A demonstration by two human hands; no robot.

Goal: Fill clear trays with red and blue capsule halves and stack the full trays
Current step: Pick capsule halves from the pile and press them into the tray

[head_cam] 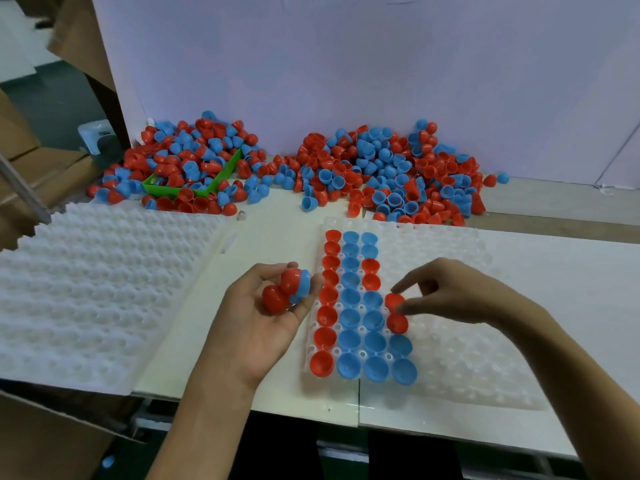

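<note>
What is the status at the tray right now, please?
Left hand holds spare halves. Right hand pinches a red half at the tray. Nothing in the way.

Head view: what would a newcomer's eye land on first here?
Two heaps of red and blue capsule halves along the back wall, the left one burying a green tray. Nearer, the clear tray is partly filled; the right hand pinches a red half there, and the left hand holds several halves.
</note>
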